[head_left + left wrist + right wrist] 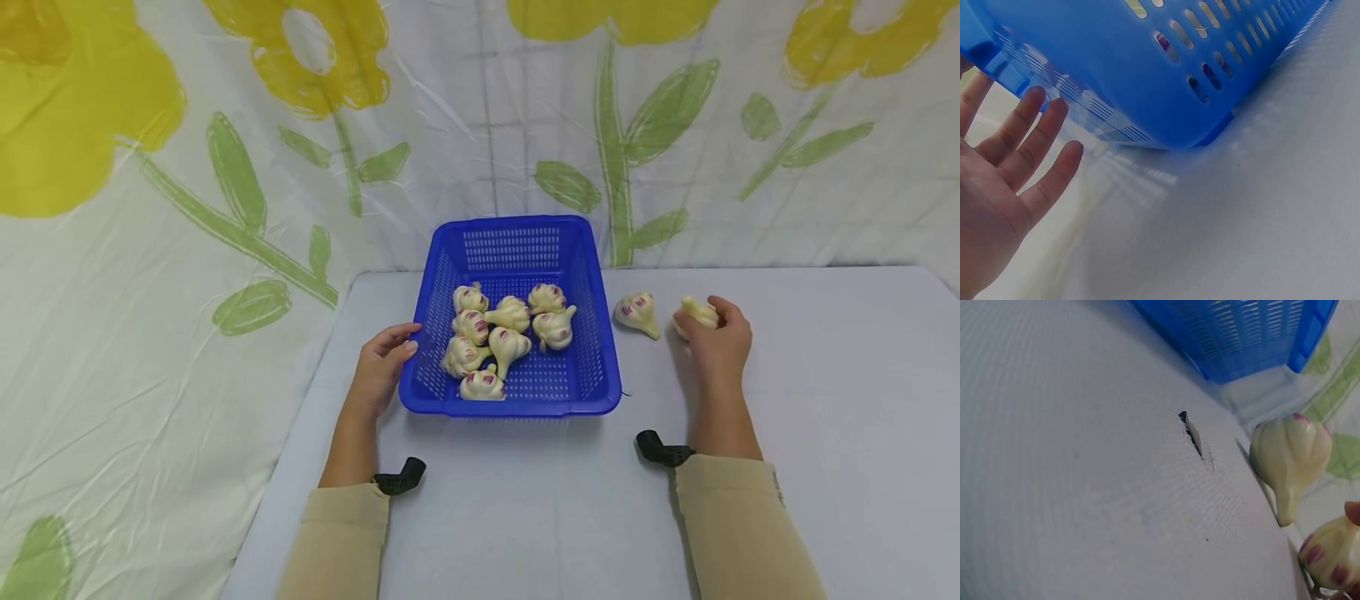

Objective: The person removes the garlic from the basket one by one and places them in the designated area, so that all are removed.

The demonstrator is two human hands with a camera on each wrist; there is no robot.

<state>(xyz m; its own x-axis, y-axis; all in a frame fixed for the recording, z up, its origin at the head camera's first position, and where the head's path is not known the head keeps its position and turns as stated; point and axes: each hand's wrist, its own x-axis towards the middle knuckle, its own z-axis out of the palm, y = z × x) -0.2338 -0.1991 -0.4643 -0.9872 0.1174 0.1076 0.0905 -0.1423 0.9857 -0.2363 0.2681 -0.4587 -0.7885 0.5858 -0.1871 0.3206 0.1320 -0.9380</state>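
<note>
My right hand (pixel 723 346) grips a garlic bulb (pixel 699 314) between thumb and fingers, over the table right of the basket. In the right wrist view only fingertips show beside that bulb (pixel 1330 557). Another bulb (pixel 636 312), white with purple patches, lies between this hand and the basket. My left hand (pixel 381 367) is at the left rim of the blue plastic basket (pixel 510 408), fingers loosely extended. The left wrist view shows these fingers (pixel 1047 134) spread beside the basket's outer wall (pixel 1122 69). Several garlic bulbs (pixel 510 343) lie inside the basket.
A pale cloth covers the table (pixel 525 508), with a small tear (pixel 1194 437) right of the basket. Behind and to the left hangs a white curtain (pixel 450 125) with painted yellow flowers. Black wrist mounts (pixel 401 477) stick out from both sleeves.
</note>
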